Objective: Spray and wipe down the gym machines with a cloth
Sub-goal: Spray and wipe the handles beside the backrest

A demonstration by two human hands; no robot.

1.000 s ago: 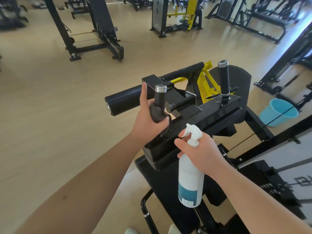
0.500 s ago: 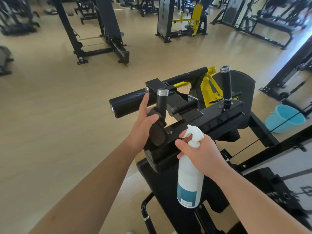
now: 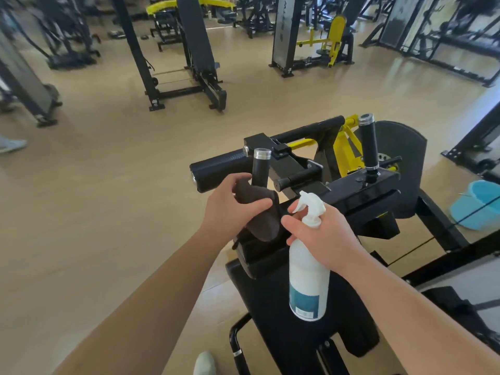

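Left hand (image 3: 230, 209) grips dark cloth (image 3: 257, 212) at base of near upright handle (image 3: 261, 169) (black machine (image 3: 351, 196)). Right hand (image 3: 324, 234) wrapped round neck of white spray bottle (image 3: 308, 280), held upright just beside cloth.

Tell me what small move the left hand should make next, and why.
Probably slide the dark brown cloth up the near upright black handle with the silver cap. The left hand grips the cloth at its base, the shaft above is bare, and the right hand merely holds the white spray bottle.
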